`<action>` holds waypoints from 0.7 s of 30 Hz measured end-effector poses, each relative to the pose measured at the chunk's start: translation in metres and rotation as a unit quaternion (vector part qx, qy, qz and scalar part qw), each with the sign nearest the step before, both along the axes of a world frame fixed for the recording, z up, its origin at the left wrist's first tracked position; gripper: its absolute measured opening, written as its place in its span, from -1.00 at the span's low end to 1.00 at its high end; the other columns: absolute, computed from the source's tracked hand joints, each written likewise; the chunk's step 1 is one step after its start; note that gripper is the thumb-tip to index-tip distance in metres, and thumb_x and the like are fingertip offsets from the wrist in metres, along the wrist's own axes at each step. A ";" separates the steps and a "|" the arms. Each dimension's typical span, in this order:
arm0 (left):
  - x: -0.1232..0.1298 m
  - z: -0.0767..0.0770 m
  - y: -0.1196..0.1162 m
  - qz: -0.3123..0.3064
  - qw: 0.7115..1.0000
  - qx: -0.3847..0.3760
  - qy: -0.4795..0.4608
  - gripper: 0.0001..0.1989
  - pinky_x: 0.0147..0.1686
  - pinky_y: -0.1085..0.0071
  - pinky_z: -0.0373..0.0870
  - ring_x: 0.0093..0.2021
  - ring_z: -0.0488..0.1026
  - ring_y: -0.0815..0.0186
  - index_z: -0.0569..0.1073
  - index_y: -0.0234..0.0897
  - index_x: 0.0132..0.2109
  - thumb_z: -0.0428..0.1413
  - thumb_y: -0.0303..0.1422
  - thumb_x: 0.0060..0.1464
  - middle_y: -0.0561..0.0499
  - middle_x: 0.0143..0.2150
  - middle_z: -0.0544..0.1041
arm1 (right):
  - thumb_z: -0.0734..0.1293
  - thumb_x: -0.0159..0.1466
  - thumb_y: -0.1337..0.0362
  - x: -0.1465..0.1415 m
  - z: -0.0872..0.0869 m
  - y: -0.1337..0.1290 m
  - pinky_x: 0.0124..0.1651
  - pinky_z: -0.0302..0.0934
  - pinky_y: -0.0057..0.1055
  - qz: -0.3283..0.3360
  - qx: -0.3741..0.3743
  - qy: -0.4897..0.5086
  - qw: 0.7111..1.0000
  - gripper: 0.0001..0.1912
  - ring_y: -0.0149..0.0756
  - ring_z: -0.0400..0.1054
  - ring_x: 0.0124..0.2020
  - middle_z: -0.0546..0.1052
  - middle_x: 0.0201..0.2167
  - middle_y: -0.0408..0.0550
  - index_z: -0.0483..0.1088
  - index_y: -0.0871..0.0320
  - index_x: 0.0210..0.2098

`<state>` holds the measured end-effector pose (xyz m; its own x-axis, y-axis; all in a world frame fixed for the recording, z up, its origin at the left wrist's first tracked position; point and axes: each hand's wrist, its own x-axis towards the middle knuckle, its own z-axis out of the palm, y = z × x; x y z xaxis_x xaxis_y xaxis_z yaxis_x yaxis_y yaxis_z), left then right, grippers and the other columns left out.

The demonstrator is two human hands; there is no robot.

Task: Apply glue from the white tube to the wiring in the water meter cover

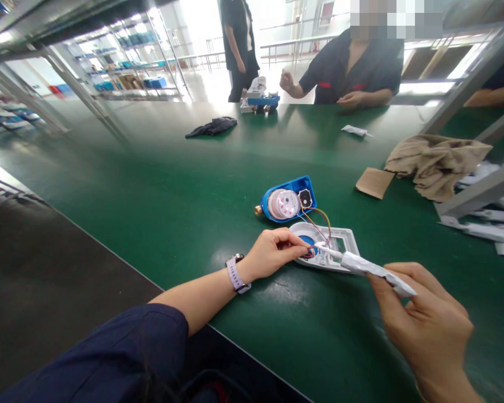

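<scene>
In the head view, a water meter with a blue housing (273, 211) lies on the green table, its round dial (284, 204) facing up. Thin coloured wires (328, 219) link it to a grey-white plastic cover (349, 238) lying open side up just nearer to me. My left hand (277, 252) pinches thin wires over the cover's round end. In my right hand (424, 313) is a white squeeze tube (361, 264), gripped between thumb and fingers. The tube's nozzle points left into the cover, with white paste near its tip, close to my left fingertips.
A beige cloth (437, 162) and a brown cardboard piece (374, 183) lie at right, by a metal post and more white tubes (487, 230). Farther off are a dark cloth (213, 127), another tube (356, 131) and a blue meter (264, 101). A person (353, 73) sits opposite; another stands behind.
</scene>
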<state>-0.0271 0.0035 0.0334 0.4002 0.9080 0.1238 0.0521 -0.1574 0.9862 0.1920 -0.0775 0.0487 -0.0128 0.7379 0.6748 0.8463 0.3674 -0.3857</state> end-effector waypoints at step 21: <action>0.000 0.002 -0.003 -0.016 0.994 0.102 0.045 -0.88 -0.46 0.51 0.24 -0.44 0.34 0.42 0.60 -0.35 -0.31 0.21 -0.36 0.05 -0.04 -0.35 0.54 | 0.27 0.30 0.17 -0.008 0.005 0.002 -0.49 0.02 -0.40 -0.053 -0.098 0.120 0.987 -0.74 -0.42 0.19 -0.56 0.39 -0.48 -0.14 0.35 0.14 -0.47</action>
<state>-0.0269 0.0008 0.0349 0.4462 0.8543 0.2665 0.1307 -0.3569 0.9250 0.1842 -0.0755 0.0542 0.2139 0.8432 0.4933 0.7518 0.1804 -0.6342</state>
